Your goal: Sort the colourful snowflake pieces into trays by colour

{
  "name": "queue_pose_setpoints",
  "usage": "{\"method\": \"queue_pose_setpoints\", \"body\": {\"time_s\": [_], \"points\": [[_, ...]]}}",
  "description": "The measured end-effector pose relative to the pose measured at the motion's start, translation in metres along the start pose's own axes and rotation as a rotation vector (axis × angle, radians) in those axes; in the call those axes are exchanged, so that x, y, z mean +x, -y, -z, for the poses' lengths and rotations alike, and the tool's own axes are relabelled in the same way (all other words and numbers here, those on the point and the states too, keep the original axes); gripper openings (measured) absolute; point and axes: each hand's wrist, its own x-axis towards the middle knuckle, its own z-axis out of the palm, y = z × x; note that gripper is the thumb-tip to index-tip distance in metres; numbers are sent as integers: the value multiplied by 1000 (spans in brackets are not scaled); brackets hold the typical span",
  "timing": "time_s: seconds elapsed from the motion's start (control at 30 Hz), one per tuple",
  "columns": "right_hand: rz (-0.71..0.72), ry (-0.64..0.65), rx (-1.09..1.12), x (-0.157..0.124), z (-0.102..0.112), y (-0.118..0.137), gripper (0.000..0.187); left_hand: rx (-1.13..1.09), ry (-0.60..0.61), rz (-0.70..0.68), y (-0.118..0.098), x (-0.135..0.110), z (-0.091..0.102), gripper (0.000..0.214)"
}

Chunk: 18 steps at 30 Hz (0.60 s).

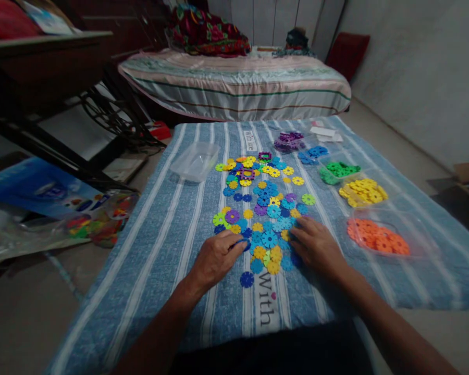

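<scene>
A loose spread of flower-shaped plastic discs (269, 239) runs down the middle of a cloth-covered counter (152, 234), light blue, dark blue, yellow, lime and purple lying mixed and partly overlapping. The left hand (221, 252) sits at the near left edge of the spread, thumb and forefinger drawn narrow around a dark blue disc (243, 245). The right hand (315, 247) lies palm down at the opposite edge, fingers half bent and reaching over the light blue discs (283, 224); whether it grips any of them I cannot tell. One dark blue piece (246, 279) lies by itself nearest the person, just beside the printed lettering (266, 302) on the cloth. Two purple square frames (264, 156) rest among the discs at the far end. To the left of that end stands a see-through tub (185, 169). Along the right side, sorted by colour, are orange discs (391, 242) in a transparent box (420, 237), then yellow discs (363, 192), green pieces (340, 169), blue pieces (313, 154) and, farthest off, purple pieces (289, 139), near some white paper (326, 133). Beyond the counter is a bed (238, 86) with red flowered bedding (207, 31).
</scene>
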Motion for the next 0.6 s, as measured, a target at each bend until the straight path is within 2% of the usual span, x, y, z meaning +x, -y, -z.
{"method": "queue_pose_setpoints", "body": {"time_s": [0.13, 0.3, 0.43, 0.6], "points": [[-41, -51, -14, -4, -1, 3, 25, -23, -70, -16, 1, 7, -2, 27], [0, -33, 27, 0, -6, 42, 23, -112, -99, -12, 0, 14, -5, 27], [74, 20, 61, 2, -13, 75, 23, -161, -102, 62, -3, 24, -5, 27], [115, 22, 72, -1, -18, 91, 27, -201, -92, 112, -11, 41, -4, 27]]}}
